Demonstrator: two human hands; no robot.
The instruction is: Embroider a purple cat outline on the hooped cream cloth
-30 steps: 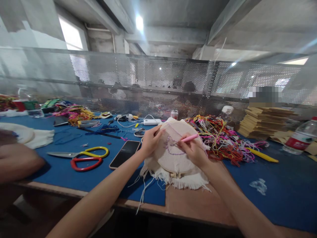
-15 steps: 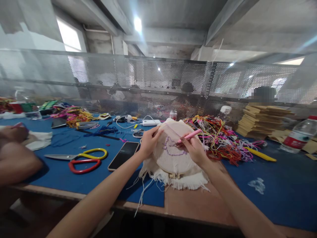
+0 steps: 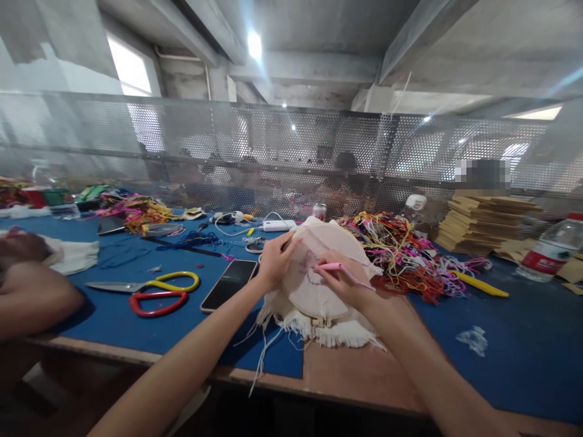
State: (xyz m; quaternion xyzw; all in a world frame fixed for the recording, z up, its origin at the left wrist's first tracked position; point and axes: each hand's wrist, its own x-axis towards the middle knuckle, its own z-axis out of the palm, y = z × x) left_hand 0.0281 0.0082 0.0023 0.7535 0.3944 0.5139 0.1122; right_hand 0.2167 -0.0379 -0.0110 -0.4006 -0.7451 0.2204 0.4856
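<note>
Cream cloth with a fringed edge is stretched in a round embroidery hoop [image 3: 334,306], which lies tilted at the table's front edge. Purple stitches [image 3: 310,273] form part of an outline on the cloth. At the hoop's upper left rim, my left hand [image 3: 276,258] is closed on the edge, thumb over the cloth. My right hand [image 3: 341,282] pinches a pink punch needle [image 3: 328,266] low over the stitches, and a purple thread trails from its back end. The fingers hide the needle's tip.
Left of the hoop lie a phone [image 3: 228,285] and large scissors [image 3: 157,288]. Tangled yarn [image 3: 401,249] is heaped behind it, near a yellow-handled tool [image 3: 483,284]. A water bottle [image 3: 551,249] and stacked brown envelopes [image 3: 473,221] stand right. Another person's arm [image 3: 39,297] rests left.
My right hand has moved down and left across the cloth, and the punch needle's back end has swung lower. My left hand and the hoop stay in place.
</note>
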